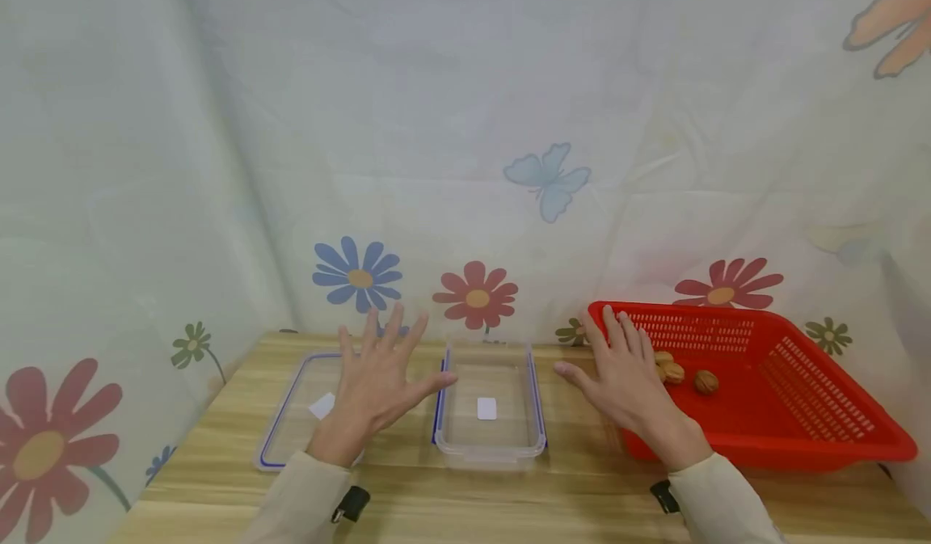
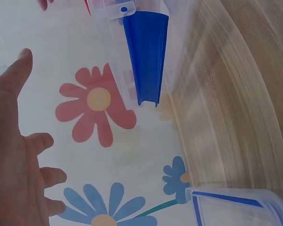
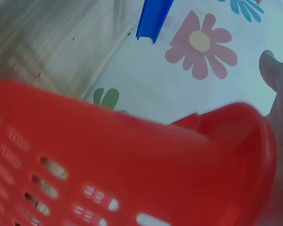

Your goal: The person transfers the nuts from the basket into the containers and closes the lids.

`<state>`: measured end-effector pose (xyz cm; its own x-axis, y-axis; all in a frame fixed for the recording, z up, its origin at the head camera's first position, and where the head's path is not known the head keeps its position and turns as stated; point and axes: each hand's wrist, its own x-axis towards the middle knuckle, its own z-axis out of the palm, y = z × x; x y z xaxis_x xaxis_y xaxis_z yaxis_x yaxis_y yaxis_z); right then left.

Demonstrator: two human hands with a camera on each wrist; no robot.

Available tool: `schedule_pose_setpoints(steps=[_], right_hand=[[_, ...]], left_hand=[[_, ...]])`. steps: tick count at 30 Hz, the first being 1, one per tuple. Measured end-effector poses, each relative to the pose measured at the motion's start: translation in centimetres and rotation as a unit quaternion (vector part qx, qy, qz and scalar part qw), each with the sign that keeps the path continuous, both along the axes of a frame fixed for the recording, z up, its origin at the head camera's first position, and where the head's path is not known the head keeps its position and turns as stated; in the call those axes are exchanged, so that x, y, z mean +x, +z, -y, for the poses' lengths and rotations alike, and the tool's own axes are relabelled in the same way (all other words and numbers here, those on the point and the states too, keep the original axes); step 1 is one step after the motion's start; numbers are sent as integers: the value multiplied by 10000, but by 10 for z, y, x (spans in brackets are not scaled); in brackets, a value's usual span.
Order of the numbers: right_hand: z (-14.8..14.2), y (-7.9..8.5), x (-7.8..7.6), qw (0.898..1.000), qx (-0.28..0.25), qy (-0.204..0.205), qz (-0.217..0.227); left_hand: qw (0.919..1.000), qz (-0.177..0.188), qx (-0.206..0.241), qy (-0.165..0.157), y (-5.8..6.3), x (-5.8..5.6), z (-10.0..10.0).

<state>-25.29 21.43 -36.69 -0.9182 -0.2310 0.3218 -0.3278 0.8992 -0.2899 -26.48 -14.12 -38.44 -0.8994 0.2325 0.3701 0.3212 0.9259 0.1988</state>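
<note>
From my seat, my left hand has its grip wide apart, up above the lid; my right hand has its grip apart too, by the left side of the red basket, can't tell if they're touching; the clear box sits on the table between lid and basket; the walnuts lie in the basket, near my right hand.
</note>
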Motion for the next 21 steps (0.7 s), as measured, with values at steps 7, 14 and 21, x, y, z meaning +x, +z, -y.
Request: schedule_pose_setpoints(steps=[7,14,21], right_hand=[[-12,5,0,9999,83,-101,5],[-29,14,0,9999,108,-79,-54],[-50,28,-2,9999,-89,31,138]], left_hand=[[9999,105,70,-31,-4,-4,-5],[9996,204,189,-61,-6,-6,-10],[9971,373,632,-187,-11,-8,-15]])
